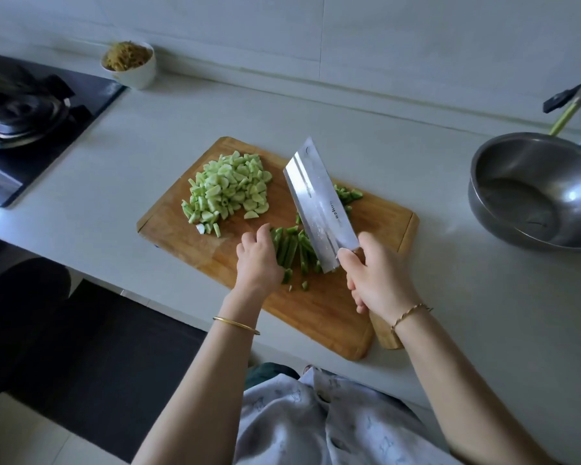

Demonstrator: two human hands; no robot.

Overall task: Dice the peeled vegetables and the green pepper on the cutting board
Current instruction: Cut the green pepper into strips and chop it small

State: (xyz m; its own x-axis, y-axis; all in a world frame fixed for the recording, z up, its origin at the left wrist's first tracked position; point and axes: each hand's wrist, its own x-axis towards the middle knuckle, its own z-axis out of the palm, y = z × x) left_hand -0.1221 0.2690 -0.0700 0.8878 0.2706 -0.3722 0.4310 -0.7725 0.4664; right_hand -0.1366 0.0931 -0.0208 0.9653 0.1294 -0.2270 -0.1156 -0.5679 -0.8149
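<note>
The right hand (378,280) is clenched round the cleaver (319,204) handle, which its fingers hide almost wholly — only the wooden butt shows below the wrist. The blade covers part of the green pepper strips (292,251); their count cannot be made out. The left hand (259,261), fingers curled, presses on the strips just left of the blade; whether it pinches any cannot be told. One cutting board (316,307) lies under both hands. One heap of pale diced vegetable (227,191) sits beyond the left hand. Right of the grip — one steel bowl (534,193), cut off at the frame edge
</note>
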